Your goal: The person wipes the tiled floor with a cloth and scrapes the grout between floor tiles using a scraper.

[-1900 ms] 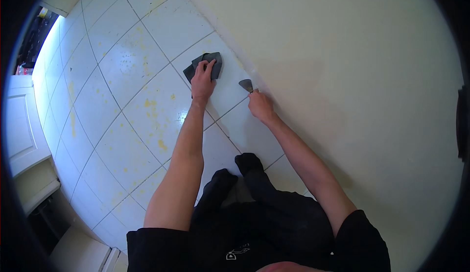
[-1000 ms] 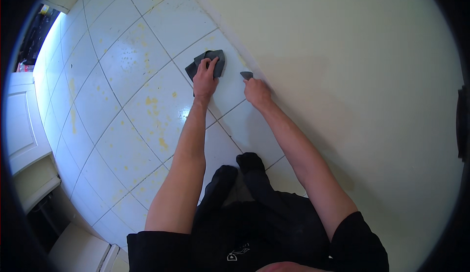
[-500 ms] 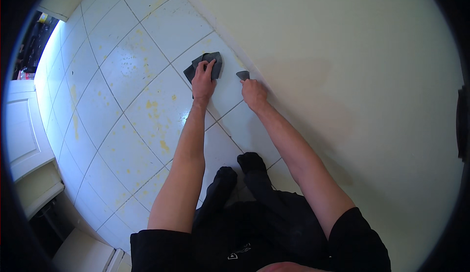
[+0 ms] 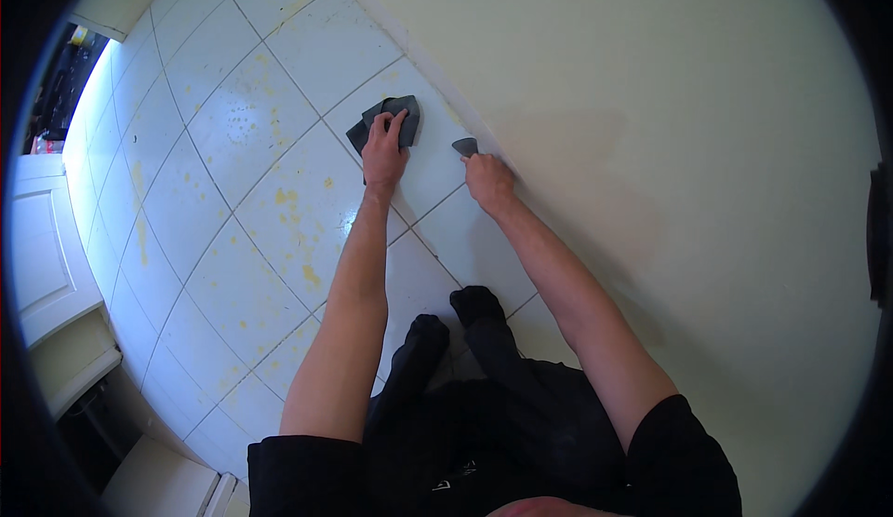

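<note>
My left hand presses on a folded dark grey cloth that lies on the white tiled floor. Its fingers are bent over the fabric and grip it. To the right, close to the foot of the wall, my right hand is closed round a small scraper with a flared grey blade. The blade points up and left, toward the cloth, with a gap between them. The fist hides the scraper's handle. Whether the blade touches the tile I cannot tell.
Yellow smears and spots mark the tiles left of my arm. A pale wall runs along the right. My feet in black socks stand below my hands. A white panelled door and a pale box-like piece are at the left.
My right hand has shifted slightly right and toward me with the scraper. The left hand and cloth are nearly where they were.
</note>
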Demonstrator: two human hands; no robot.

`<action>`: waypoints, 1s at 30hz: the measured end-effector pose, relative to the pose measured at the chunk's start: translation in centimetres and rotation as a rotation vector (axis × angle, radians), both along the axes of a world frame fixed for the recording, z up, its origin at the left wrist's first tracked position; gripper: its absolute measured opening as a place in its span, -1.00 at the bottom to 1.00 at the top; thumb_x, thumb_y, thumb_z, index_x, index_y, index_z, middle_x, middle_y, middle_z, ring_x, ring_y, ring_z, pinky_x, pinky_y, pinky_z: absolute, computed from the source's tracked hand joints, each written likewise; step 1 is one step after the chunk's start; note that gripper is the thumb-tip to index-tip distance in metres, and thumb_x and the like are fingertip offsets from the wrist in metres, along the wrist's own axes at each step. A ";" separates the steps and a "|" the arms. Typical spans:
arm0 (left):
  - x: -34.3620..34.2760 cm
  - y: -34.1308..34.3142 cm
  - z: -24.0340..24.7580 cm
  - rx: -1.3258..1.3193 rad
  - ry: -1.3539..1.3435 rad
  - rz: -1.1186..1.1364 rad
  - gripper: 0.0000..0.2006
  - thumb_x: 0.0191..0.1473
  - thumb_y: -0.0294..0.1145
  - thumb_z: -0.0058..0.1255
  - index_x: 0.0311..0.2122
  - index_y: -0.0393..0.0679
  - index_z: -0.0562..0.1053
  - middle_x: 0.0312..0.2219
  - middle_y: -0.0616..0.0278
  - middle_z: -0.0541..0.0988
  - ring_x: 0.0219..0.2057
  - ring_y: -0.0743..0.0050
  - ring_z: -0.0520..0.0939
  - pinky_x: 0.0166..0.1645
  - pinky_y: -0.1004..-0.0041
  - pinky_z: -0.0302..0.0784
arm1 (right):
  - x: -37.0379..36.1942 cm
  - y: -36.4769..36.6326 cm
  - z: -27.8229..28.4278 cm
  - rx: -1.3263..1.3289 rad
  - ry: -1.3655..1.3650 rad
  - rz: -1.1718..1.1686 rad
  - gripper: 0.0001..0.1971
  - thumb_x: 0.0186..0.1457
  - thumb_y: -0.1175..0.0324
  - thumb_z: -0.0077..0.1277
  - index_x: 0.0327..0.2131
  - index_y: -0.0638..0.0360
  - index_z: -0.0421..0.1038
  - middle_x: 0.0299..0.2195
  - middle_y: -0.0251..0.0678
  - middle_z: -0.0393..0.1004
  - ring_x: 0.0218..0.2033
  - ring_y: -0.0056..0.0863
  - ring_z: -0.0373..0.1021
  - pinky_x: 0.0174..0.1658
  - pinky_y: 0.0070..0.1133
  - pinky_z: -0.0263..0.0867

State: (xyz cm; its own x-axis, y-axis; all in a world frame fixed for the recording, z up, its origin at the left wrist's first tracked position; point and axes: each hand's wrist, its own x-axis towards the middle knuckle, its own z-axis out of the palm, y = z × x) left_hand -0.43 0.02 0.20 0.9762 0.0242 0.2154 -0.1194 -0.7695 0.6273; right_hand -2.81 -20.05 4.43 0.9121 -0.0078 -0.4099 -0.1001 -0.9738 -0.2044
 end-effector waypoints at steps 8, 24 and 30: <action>0.6 -1.0 0.5 0.018 -0.038 -0.008 -0.31 -0.26 -0.68 0.09 0.11 0.04 0.42 -0.08 0.21 0.41 0.00 0.15 0.51 -0.05 0.26 0.57 | 2.7 0.3 -1.5 0.004 -0.092 0.039 -0.55 0.33 0.12 -0.20 -0.36 0.24 0.60 -0.33 -0.04 0.61 -0.22 -0.09 0.56 -0.17 -0.25 0.48; 0.5 -0.6 -0.2 -0.006 -0.025 -0.014 -0.31 -0.26 -0.68 0.08 0.10 0.07 0.43 -0.05 0.16 0.40 -0.02 0.05 0.52 -0.04 0.22 0.56 | 1.9 1.0 -0.6 0.095 0.040 -0.084 -0.57 0.35 0.14 -0.22 -0.29 0.26 0.59 -0.27 0.02 0.59 -0.19 -0.03 0.54 -0.13 -0.21 0.46; 0.0 0.1 -0.4 0.007 -0.040 -0.012 -0.31 -0.25 -0.68 0.07 0.11 0.07 0.42 -0.05 0.15 0.40 -0.02 0.03 0.52 -0.04 0.21 0.56 | 1.2 0.3 0.0 0.060 0.056 -0.027 -0.55 0.34 0.12 -0.21 -0.31 0.28 0.58 -0.29 0.02 0.59 -0.19 -0.03 0.54 -0.13 -0.20 0.46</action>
